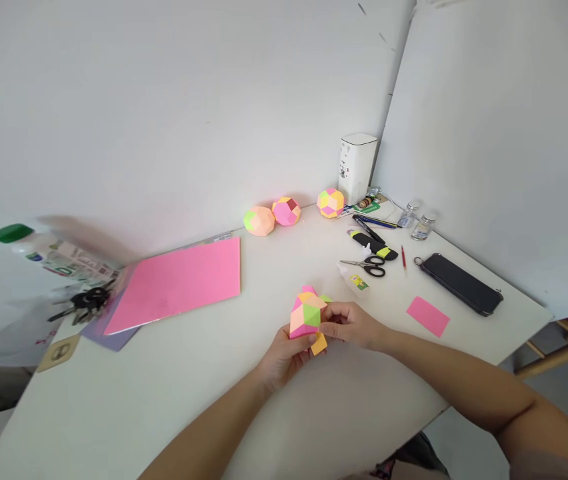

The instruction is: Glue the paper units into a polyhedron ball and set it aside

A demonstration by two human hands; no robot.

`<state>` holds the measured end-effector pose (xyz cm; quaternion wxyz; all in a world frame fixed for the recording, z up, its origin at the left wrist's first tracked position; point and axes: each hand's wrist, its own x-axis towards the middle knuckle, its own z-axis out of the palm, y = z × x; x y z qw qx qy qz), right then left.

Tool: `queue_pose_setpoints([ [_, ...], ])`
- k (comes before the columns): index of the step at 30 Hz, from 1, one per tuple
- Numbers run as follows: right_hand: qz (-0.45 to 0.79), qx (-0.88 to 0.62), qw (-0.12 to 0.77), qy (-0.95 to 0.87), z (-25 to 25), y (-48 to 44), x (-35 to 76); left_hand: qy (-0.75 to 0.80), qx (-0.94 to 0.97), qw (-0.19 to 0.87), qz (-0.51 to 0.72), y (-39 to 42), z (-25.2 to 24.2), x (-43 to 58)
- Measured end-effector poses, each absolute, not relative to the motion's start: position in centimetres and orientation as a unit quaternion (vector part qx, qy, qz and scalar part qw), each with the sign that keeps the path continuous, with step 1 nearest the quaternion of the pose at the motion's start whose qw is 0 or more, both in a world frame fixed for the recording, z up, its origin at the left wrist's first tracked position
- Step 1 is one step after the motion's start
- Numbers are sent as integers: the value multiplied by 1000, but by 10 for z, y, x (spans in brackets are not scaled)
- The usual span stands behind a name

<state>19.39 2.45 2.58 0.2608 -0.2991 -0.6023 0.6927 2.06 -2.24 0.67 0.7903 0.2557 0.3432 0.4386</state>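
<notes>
while both hands meet above the near middle of the white table point(164, 393), the left hand point(284, 357) cups the multicoloured paper ball point(306, 313) from below, fingers closed on it. the right hand point(353, 325) pinches its right side. a pink sheet point(179, 283) lies further left, scissors point(368, 265) far right.

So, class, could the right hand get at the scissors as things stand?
Probably, once freed: the scissors lie just beyond the right hand, only a small glue bottle nearby, but that hand grips the paper ball.
</notes>
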Motion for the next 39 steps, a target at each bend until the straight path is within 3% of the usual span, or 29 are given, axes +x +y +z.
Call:
queue_pose_setpoints([
  [2, 588, -328, 286, -682, 31, 27, 198, 349, 245, 786, 447, -22, 8, 20],
  [6, 243, -400, 384, -796, 33, 42, 209, 367, 216, 781, 457, -19, 12, 18],
  [8, 109, -446, 367, -809, 29, 51, 215, 361, 195, 783, 468, -17, 14, 16],
  [10, 51, -492, 303, -815, 22, 59, 219, 356, 171, 787, 474, -15, 14, 15],
  [13, 56, -539, 221, -811, 11, 68, 223, 338, 163, 789, 486, -12, 13, 14],
  [15, 83, -552, 215, -801, 8, 72, 224, 324, 166, 794, 487, -11, 12, 13],
  [22, 263, -511, 445, -687, 38, 64, 225, 265, 172, 811, 492, -9, 18, 8],
  [29, 481, -324, 441, -685, 59, 38, 231, 240, 182, 813, 498, -8, 13, 6],
  [39, 433, -326, 447, -712, 58, 33, 220, 256, 194, 817, 480, -8, 18, 5],
])
